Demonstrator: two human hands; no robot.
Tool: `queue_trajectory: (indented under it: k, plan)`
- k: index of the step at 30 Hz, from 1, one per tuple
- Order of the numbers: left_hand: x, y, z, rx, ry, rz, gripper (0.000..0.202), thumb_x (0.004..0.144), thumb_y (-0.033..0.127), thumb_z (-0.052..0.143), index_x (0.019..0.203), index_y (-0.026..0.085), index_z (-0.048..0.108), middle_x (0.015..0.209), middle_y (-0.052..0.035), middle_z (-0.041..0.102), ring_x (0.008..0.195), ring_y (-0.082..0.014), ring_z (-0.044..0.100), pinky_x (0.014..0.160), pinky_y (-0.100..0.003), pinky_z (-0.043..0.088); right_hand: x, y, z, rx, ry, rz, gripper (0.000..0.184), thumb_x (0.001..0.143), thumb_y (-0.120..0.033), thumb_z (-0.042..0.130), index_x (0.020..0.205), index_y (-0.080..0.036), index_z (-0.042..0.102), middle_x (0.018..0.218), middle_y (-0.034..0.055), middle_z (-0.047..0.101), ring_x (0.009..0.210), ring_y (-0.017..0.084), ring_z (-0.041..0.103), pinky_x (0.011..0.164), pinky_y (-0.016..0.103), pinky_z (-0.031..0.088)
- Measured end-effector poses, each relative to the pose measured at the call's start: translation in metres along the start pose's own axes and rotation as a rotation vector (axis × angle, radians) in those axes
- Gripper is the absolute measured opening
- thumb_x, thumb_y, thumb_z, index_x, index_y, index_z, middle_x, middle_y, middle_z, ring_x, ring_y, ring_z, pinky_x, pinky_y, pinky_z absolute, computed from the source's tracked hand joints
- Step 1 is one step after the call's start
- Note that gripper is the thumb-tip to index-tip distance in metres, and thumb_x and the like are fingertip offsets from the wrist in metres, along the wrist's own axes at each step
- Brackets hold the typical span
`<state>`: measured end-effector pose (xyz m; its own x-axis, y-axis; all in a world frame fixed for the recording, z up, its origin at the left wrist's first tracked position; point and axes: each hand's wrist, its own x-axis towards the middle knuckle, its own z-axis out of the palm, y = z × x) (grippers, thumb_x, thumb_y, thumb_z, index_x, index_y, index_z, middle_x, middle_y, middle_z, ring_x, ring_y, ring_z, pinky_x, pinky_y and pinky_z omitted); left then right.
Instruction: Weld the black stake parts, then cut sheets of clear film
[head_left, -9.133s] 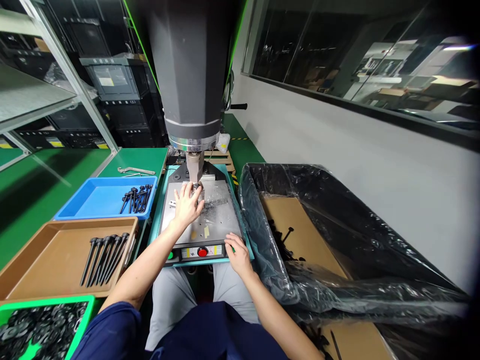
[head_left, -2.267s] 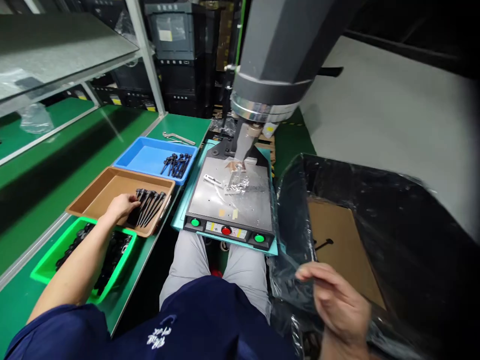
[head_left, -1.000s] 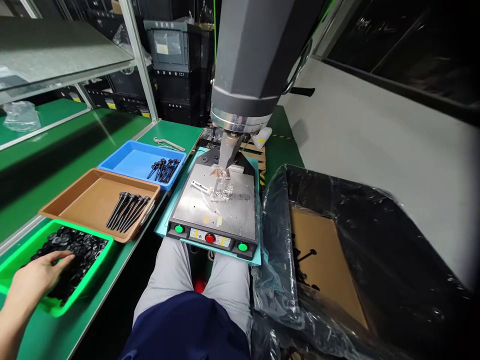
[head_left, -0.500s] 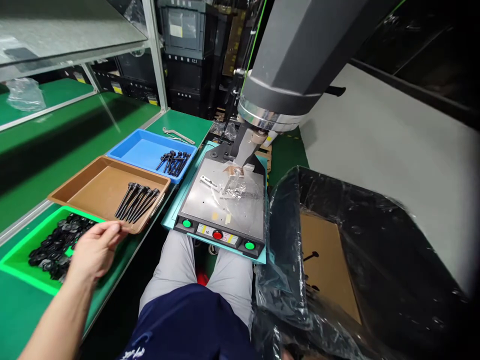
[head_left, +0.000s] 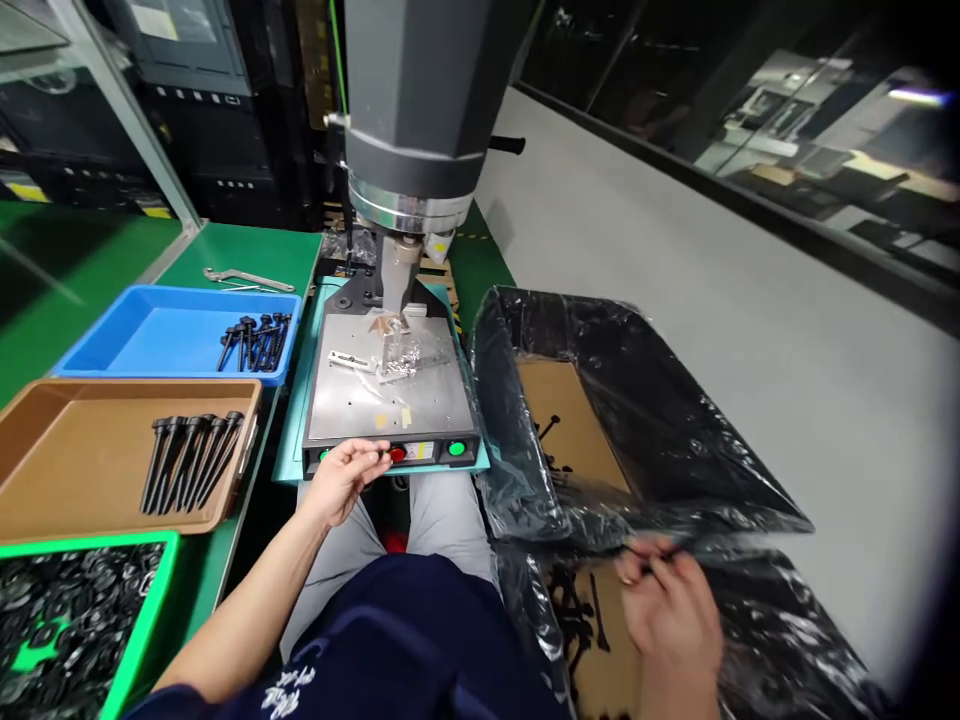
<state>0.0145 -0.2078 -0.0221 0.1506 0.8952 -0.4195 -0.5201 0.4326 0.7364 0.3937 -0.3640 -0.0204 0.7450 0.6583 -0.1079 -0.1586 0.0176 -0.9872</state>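
In front of the press's control panel, my left hand (head_left: 346, 482) is closed in a pinch. A small dark bit shows at its fingertips, too small to name. My right hand (head_left: 671, 605) is closed over the lower lined box (head_left: 630, 640) and grips a thin black part (head_left: 679, 548), blurred by motion. Loose black knob-headed rods (head_left: 574, 610) lie in that box beside this hand. The press (head_left: 416, 150) has its horn down by a clear fixture (head_left: 401, 350) on the metal plate (head_left: 352, 405).
At left, a blue tray (head_left: 150, 335) and a brown tray (head_left: 82, 440) hold black knob-headed rods. A green bin (head_left: 142, 620) is full of small black rings. A wrench (head_left: 251, 278) lies behind the blue tray. Another plastic-lined box (head_left: 517, 500) stands right of the press.
My left hand has moved right, from beside the brown tray to the press's panel, still pinched. My right hand has come into view over the lower box. The view has turned right.
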Motion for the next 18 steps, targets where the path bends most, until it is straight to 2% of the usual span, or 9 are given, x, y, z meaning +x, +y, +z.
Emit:
queue_trajectory:
  k: [2,4,6,8,10,12,15,18]
  plan:
    - [0.004,0.006,0.01,-0.009,-0.04,0.021,0.033,0.055,0.021,0.094,0.076,0.012,0.071,0.101,-0.0088,0.077,0.087,-0.0176,0.074,0.091,-0.034,0.06,-0.014,-0.005,0.051,-0.019,-0.243,0.089,0.03,0.065,-0.037,0.078,0.089,-0.025,0.064,0.072,0.0012,0.058,0.051,0.01,0.038,0.047,0.028,0.026]
    - [0.005,0.011,0.016,-0.02,-0.058,0.049,0.031,0.055,0.019,0.094,0.076,0.014,0.072,0.099,-0.0075,0.078,0.087,-0.0178,0.074,0.093,-0.037,0.059,-0.03,0.002,0.103,-0.103,-0.525,0.132,0.031,0.078,-0.045,0.071,0.098,-0.022,0.067,0.073,0.0027,0.062,0.051,0.011,0.037,0.047,0.027,0.027]
    - [0.002,0.015,0.019,-0.033,-0.067,0.088,0.03,0.056,0.02,0.093,0.077,0.015,0.073,0.098,-0.0067,0.078,0.087,-0.019,0.075,0.094,-0.04,0.059,-0.048,0.014,0.147,-0.195,-0.76,0.115,0.032,0.086,-0.049,0.064,0.101,-0.021,0.068,0.073,0.0032,0.065,0.051,0.011,0.039,0.048,0.028,0.03]
    - [-0.004,0.018,0.018,-0.05,-0.072,0.134,0.029,0.057,0.021,0.093,0.079,0.017,0.074,0.102,-0.006,0.078,0.09,-0.0203,0.074,0.094,-0.042,0.058,-0.064,0.024,0.18,-0.256,-0.922,0.058,0.033,0.09,-0.05,0.059,0.103,-0.021,0.069,0.073,0.0027,0.066,0.055,0.013,0.046,0.051,0.028,0.035]
    - [-0.011,0.02,0.015,-0.072,-0.071,0.169,0.028,0.059,0.023,0.092,0.081,0.019,0.075,0.104,-0.0056,0.078,0.093,-0.0206,0.074,0.092,-0.04,0.057,-0.075,0.03,0.201,-0.295,-1.035,-0.01,0.032,0.094,-0.048,0.054,0.105,-0.021,0.068,0.074,0.0017,0.067,0.06,0.014,0.052,0.057,0.028,0.04]
    - [-0.017,0.021,0.011,-0.087,-0.063,0.187,0.027,0.06,0.024,0.092,0.081,0.02,0.075,0.105,-0.0056,0.078,0.095,-0.0204,0.073,0.09,-0.038,0.057,-0.08,0.032,0.211,-0.316,-1.102,-0.06,0.031,0.097,-0.045,0.05,0.106,-0.021,0.068,0.075,0.001,0.067,0.065,0.015,0.056,0.062,0.028,0.043]
    - [-0.022,0.022,0.009,-0.086,-0.051,0.191,0.027,0.06,0.024,0.092,0.08,0.02,0.075,0.105,-0.0058,0.078,0.094,-0.0199,0.072,0.087,-0.036,0.057,-0.08,0.032,0.216,-0.322,-1.139,-0.083,0.03,0.098,-0.043,0.049,0.105,-0.02,0.068,0.076,0.001,0.068,0.068,0.015,0.057,0.068,0.029,0.044]
    - [-0.023,0.022,0.012,-0.063,-0.052,0.193,0.028,0.058,0.024,0.092,0.079,0.019,0.074,0.105,-0.0061,0.078,0.089,-0.019,0.073,0.083,-0.035,0.057,-0.077,0.034,0.215,-0.289,-1.147,-0.048,0.033,0.097,-0.046,0.051,0.105,-0.019,0.068,0.075,0.0012,0.068,0.065,0.014,0.055,0.064,0.028,0.043]
